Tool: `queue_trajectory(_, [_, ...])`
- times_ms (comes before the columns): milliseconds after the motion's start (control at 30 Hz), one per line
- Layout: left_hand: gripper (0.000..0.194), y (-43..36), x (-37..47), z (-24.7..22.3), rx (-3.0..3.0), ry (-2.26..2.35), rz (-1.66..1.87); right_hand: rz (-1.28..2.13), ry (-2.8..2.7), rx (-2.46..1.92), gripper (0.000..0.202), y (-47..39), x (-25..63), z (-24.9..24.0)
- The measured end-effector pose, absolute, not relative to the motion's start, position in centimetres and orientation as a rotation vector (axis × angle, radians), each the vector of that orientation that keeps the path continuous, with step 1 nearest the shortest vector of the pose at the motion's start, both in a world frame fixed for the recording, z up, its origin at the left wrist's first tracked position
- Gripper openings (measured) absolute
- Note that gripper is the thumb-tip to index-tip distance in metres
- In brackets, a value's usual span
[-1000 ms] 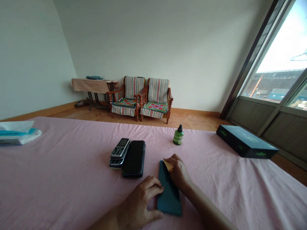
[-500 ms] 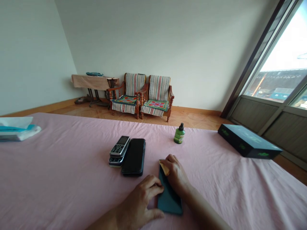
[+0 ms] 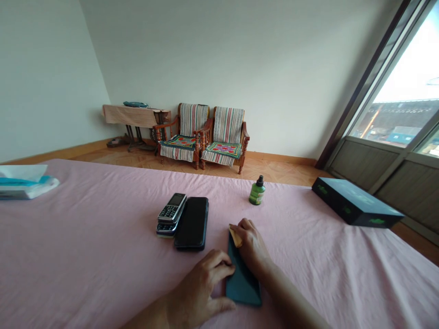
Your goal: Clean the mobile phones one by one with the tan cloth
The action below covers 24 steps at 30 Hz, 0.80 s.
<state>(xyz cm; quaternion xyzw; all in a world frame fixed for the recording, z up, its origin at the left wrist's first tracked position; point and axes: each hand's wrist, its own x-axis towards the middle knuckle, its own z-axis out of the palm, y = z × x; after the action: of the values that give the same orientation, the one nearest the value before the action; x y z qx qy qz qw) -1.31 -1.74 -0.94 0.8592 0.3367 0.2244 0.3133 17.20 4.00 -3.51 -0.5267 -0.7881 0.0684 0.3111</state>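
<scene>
Nearest us, our left hand (image 3: 206, 283), its grip wide and holding nothing, touches the left edge of a flat teal slab (image 3: 243, 290) lying on the pink cloth (image 3: 103, 228). Our right hand (image 3: 252, 246) keeps a narrow grip on a yellow rag (image 3: 235, 238) at the slab's far end. Beyond, we note a black smartphone (image 3: 192, 224) beside stacked keypad phones (image 3: 172, 208), an upright green bottle (image 3: 256, 195), and two wooden armchairs (image 3: 224, 148).

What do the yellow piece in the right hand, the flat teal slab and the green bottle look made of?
Yellow piece: probably matte cloth, bunched in the right hand.
Teal slab: perhaps plastic or glass; its face looks smooth and even.
Green bottle: plastic or glass, somewhat glossy, its body looking slightly see-through.
</scene>
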Motion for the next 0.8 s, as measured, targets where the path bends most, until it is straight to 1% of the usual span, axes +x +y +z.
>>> queue_trajectory(100, [0.054,-1.7,-1.3,-0.8,2.250,0.883,0.588,0.118,-2.058,-1.456,0.033,4.2,17.7,-3.5])
queue_trajectory(200, [0.054,-1.7,-1.3,-0.8,2.250,0.874,0.591,0.126,-2.028,-1.483,0.033,3.5,18.3,-3.4])
queue_trajectory(400, [0.054,-1.7,-1.4,-0.6,2.242,0.878,0.582,0.294,-2.078,-1.376,0.026,0.4,18.3,-3.4])
queue_trajectory(600, [0.048,-1.9,-1.1,-0.2,2.186,0.881,0.618,0.487,-2.151,-1.241,0.031,-3.2,18.4,-3.0])
queue_trajectory(667, [0.048,-2.0,-0.9,-0.1,2.189,0.938,0.615,0.484,-2.139,-1.232,0.031,-3.2,18.8,-3.0])
queue_trajectory(800, [0.049,-2.1,-0.8,0.0,2.226,1.036,0.554,0.366,-2.082,-1.271,0.035,-0.7,19.2,-3.5])
